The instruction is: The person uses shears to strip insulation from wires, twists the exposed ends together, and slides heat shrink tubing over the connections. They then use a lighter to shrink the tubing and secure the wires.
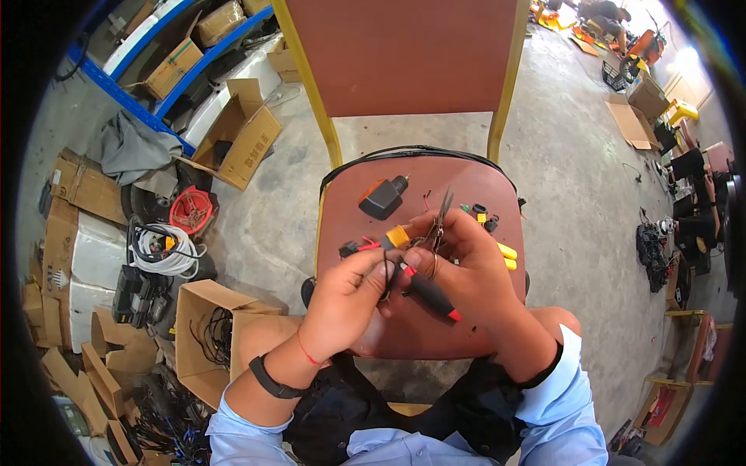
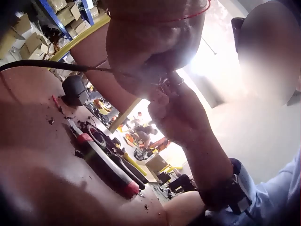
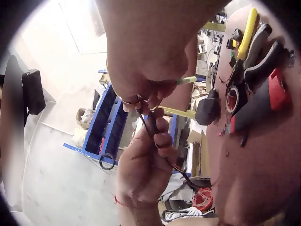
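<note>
Both hands meet above the reddish chair seat (image 1: 357,311). My left hand (image 1: 350,291) pinches a thin black cable (image 3: 176,167), which trails out below the fist in the right wrist view. My right hand (image 1: 474,260) grips small metal scissors (image 1: 444,206), their pointed blades upward. The fingertips of both hands come together at the cable's end, partly hidden by the fingers. Beside the left fingertips shows a yellow connector (image 1: 395,237) with a red wire. A tool with a black and red handle (image 1: 431,295) lies on the seat below the hands.
On the seat also lie a black block with a nozzle (image 1: 381,199), a tape roll (image 3: 232,100), a yellow-handled tool (image 3: 248,35) and small scraps. Cardboard boxes (image 1: 237,144) and a blue shelf (image 1: 124,97) stand left. Another person (image 1: 606,14) is far off.
</note>
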A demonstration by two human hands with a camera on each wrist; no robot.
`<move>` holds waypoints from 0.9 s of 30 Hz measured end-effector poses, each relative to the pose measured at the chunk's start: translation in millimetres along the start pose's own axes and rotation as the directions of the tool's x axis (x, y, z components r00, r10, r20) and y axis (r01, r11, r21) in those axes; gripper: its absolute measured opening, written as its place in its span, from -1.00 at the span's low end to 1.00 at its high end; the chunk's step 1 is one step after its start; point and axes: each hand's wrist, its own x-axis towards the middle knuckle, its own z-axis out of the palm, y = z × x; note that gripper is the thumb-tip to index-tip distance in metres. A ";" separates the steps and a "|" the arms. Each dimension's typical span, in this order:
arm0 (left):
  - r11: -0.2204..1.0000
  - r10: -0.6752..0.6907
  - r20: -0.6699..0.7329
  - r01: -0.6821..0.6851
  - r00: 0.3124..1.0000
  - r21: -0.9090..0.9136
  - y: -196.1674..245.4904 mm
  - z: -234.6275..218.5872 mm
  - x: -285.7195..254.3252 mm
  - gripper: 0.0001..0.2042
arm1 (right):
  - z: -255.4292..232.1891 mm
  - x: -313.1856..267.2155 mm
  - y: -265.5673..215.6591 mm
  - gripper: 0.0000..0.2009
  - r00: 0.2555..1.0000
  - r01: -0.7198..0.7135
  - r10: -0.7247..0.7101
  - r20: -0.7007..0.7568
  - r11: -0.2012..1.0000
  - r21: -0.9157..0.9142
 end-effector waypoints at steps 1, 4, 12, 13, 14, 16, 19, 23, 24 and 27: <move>1.000 -0.019 -0.011 0.019 1.000 -0.004 6.7 -1.4 0.7 -0.75 | 0.1 0.2 3.0 -0.71 1.000 -0.010 0.010 0.016 1.000 0.016; 0.998 -0.069 -0.028 0.069 0.997 -0.008 7.5 -6.8 3.3 -0.73 | 2.0 0.9 9.7 -0.72 0.996 -0.063 0.064 0.057 0.998 -0.011; 0.997 0.034 -0.132 -0.044 0.991 -0.069 2.1 -16.1 10.0 -0.71 | 2.7 -1.0 3.9 -0.76 0.994 -0.106 0.103 -0.041 0.989 -0.100; 0.998 0.039 -0.136 -0.046 0.990 -0.052 6.0 -17.4 10.6 -0.71 | 2.7 -0.6 4.0 -0.77 0.994 -0.102 0.099 -0.041 0.992 -0.077; 0.998 0.044 -0.141 -0.049 0.989 -0.035 8.3 -18.6 10.6 -0.70 | 2.6 -0.4 5.0 -0.77 0.995 -0.098 0.096 -0.040 0.994 -0.054; 0.996 0.074 -0.131 -0.080 0.989 -0.044 8.0 -21.4 10.4 -0.69 | 2.4 -0.1 6.0 -0.78 0.995 -0.088 0.085 -0.049 0.995 -0.052; 0.996 0.081 -0.154 -0.085 0.985 -0.021 15.7 -23.8 8.9 -0.66 | 1.1 1.1 7.6 -0.77 0.996 -0.069 0.061 -0.071 0.992 -0.109; 0.993 0.118 -0.159 -0.121 0.980 -0.007 20.7 -30.8 8.4 -0.65 | -1.4 1.6 12.7 -0.76 0.995 -0.067 0.054 -0.085 0.985 -0.162; 0.991 0.127 -0.158 -0.130 0.979 -0.009 20.8 -31.5 8.6 -0.65 | -1.7 1.5 13.1 -0.76 0.994 -0.074 0.060 -0.086 0.981 -0.177; 0.989 0.140 -0.135 -0.144 0.981 -0.020 17.1 -34.5 9.2 -0.66 | -2.1 0.9 14.5 -0.76 0.993 -0.051 0.033 -0.112 0.986 -0.159</move>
